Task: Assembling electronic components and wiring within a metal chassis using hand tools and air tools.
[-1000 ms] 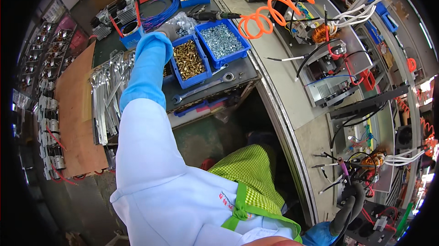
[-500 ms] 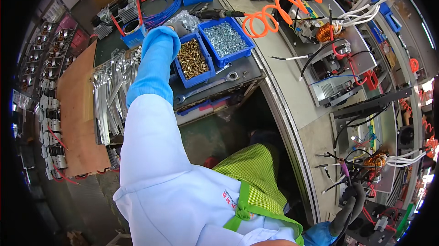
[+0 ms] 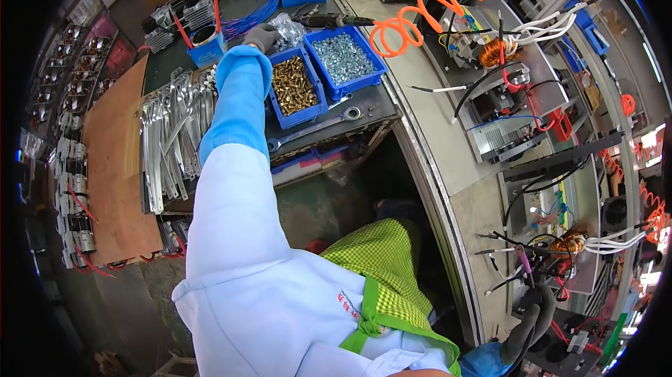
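Grey-gloved left hand (image 3: 262, 37): we see more of it than a second ago.
Blue oversleeve (image 3: 238, 104): its cuff hides less.

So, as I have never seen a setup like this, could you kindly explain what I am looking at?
There is no robot here: these are a person's own two gloved hands, seen from a wide camera worn on the head and looking down, so straight edges bend. The left hand is beside a clear plastic bag; its grip is hidden. The bench also bears a blue bin of brass-coloured parts, a blue bin of silvery parts, a wrench and metal strips. The right hand, at lower right, is close to a slim purple piece; what it holds is unclear.
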`<act>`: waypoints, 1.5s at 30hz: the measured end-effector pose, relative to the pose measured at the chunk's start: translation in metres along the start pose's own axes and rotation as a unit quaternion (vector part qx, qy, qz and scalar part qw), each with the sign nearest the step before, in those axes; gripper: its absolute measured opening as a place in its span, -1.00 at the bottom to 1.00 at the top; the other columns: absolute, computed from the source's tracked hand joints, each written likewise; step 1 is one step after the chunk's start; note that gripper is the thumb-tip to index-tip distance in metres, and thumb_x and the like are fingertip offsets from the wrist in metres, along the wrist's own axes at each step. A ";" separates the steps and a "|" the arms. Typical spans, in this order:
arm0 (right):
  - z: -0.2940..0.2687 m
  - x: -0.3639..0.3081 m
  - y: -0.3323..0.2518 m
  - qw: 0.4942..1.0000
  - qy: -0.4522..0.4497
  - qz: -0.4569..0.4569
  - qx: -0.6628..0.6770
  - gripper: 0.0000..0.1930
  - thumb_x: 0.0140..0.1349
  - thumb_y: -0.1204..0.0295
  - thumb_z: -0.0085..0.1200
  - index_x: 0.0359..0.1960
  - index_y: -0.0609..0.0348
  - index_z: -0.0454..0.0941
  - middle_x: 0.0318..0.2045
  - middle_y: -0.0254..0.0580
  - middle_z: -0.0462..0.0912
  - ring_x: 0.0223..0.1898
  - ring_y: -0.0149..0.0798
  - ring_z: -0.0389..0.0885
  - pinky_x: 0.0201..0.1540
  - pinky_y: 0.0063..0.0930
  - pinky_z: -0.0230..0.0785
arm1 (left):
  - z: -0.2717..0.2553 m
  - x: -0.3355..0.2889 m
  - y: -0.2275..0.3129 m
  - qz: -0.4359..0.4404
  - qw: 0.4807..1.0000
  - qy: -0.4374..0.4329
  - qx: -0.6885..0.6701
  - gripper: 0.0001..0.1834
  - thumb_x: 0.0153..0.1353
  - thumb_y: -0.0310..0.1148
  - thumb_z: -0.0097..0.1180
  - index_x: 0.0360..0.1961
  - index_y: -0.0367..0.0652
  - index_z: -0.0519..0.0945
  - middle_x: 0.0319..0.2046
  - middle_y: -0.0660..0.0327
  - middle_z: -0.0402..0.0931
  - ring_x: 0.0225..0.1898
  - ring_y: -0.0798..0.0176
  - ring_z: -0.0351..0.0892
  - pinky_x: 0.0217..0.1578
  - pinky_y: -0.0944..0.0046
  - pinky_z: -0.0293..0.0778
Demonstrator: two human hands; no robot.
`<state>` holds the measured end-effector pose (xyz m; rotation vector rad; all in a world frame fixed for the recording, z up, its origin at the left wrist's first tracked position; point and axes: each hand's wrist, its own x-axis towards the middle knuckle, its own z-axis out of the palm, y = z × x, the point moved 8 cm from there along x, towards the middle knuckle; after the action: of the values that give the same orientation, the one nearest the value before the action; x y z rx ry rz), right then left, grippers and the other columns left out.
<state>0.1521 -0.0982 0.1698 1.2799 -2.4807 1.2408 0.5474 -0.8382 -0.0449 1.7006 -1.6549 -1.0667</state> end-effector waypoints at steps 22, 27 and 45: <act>-0.018 -0.016 -0.002 1.000 0.024 -0.010 -0.001 -0.56 0.32 0.26 -0.13 0.05 0.41 0.39 -0.39 -0.28 0.44 -0.34 -0.41 0.37 -0.23 -0.51 0.25 | 0.005 0.023 -0.024 -0.012 0.895 -0.035 -0.445 -0.81 0.26 -0.45 0.02 -0.15 -0.30 0.50 -0.39 0.17 0.54 -0.40 0.26 0.48 -0.39 0.33 0.45; -0.050 -0.031 0.002 0.999 0.049 -0.013 0.018 -0.66 0.33 0.36 -0.16 0.02 0.33 0.43 -0.29 -0.31 0.45 -0.28 -0.43 0.37 -0.14 -0.52 0.26 | 0.021 0.008 0.065 0.383 0.924 -0.010 -0.019 -0.78 0.24 -0.44 -0.04 -0.11 -0.26 0.50 -0.34 0.12 0.56 -0.31 0.22 0.54 -0.32 0.24 0.45; -0.285 -0.175 0.022 0.889 0.453 -0.024 -0.064 -0.44 0.31 -0.02 -0.13 -0.02 0.33 0.39 -0.33 -0.11 0.54 -0.33 -0.28 0.54 -0.24 -0.45 0.42 | 0.509 -0.807 0.191 0.617 0.444 -0.642 0.098 -0.66 0.19 -0.19 0.02 -0.11 -0.18 0.52 -0.17 -0.03 0.55 -0.16 -0.08 0.56 -0.14 -0.01 0.43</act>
<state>0.1727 0.2196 0.2743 0.5088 -1.7796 1.2330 0.0713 0.0111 -0.0277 -1.0906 -2.9117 -1.1867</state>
